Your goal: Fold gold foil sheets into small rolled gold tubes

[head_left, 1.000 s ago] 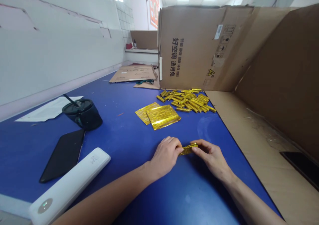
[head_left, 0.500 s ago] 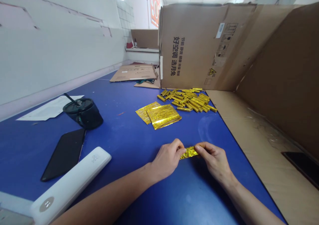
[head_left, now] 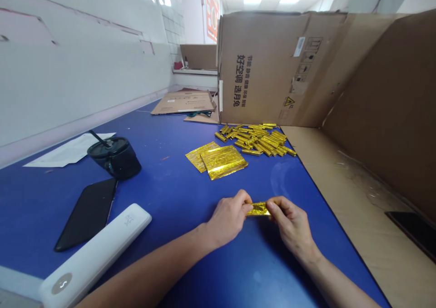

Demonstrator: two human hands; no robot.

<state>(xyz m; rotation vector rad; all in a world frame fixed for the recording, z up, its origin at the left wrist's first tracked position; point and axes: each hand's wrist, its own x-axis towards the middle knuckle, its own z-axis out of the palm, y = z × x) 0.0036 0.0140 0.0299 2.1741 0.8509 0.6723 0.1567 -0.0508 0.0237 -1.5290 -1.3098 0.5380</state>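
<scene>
In the head view, your left hand (head_left: pixel 228 219) pinches the left end of a folded gold foil strip (head_left: pixel 259 209) between thumb and curled fingers, and your right hand (head_left: pixel 293 224) grips its right end the same way. The strip spans the short gap between your two hands, near the front of the blue table (head_left: pixel 163 190); whether it touches the surface, I cannot tell. Half a second ago it sloped up toward your right hand; now it sits almost level, its shiny face toward you. A second ago it looked narrower and more tilted, and your right fingers reached out over its end (they are now bent behind your thumb). Your left hand has barely shifted.

Beyond your hands, the front gold foil sheet (head_left: pixel 225 160) overlaps the rear gold foil sheet (head_left: pixel 199 156), both lying just as they did. The heap of gold foil rolls (head_left: pixel 262 140) also stays unchanged, near the upright cardboard box (head_left: pixel 265 81). To your left, the lidded dark mug (head_left: pixel 121 162), the black smartphone (head_left: pixel 86 215) and the long white device (head_left: pixel 98 253) keep their places.
</scene>
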